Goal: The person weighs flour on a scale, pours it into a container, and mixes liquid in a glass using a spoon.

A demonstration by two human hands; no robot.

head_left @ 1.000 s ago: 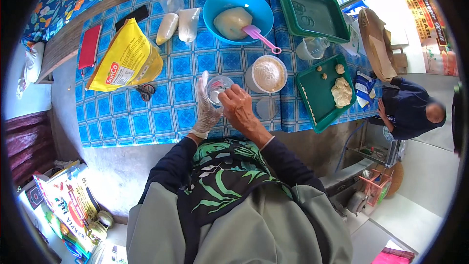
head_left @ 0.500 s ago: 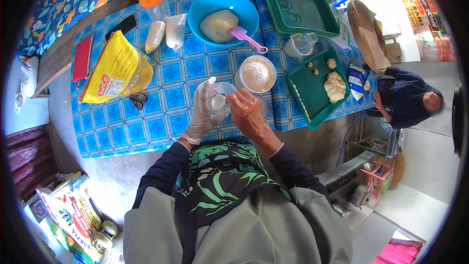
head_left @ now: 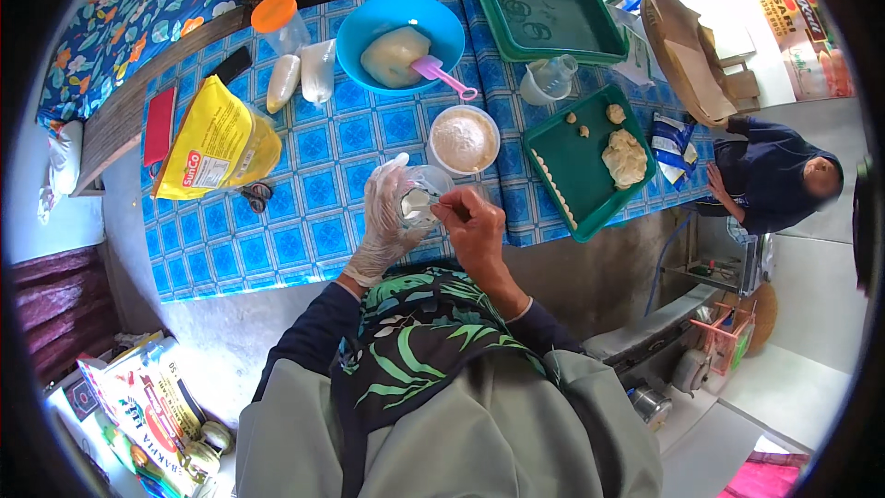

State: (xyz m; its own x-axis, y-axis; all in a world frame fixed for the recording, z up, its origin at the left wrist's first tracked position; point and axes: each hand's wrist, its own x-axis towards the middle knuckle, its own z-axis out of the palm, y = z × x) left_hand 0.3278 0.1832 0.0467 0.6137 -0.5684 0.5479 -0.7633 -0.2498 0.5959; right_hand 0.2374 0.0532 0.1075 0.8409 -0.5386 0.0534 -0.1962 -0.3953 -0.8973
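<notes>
My left hand [head_left: 380,226], in a clear glove, is closed around a clear plastic cup [head_left: 427,177] with something white in its bottom. My right hand [head_left: 477,235] is bare and pinches at the cup's right side; whatever its fingertips hold is too small to make out. Just beyond the cup stands a white tub [head_left: 498,143] of pale flour. Farther back, a blue bowl [head_left: 346,41] holds a pale dough mass [head_left: 395,57] and a pink spatula [head_left: 450,80].
To the right lies a green tray [head_left: 590,194] with dough pieces; a deeper green tray [head_left: 489,14] and a white cup [head_left: 533,88] are behind it. At left are a yellow pouch [head_left: 217,138], scissors [head_left: 256,195] and an orange-lidded jar [head_left: 277,14]. A person [head_left: 784,175] sits at right.
My right hand has turned, its fingers now pinched lower at the cup's right side. The cup stays in my left hand. The whole view has shifted slightly.
</notes>
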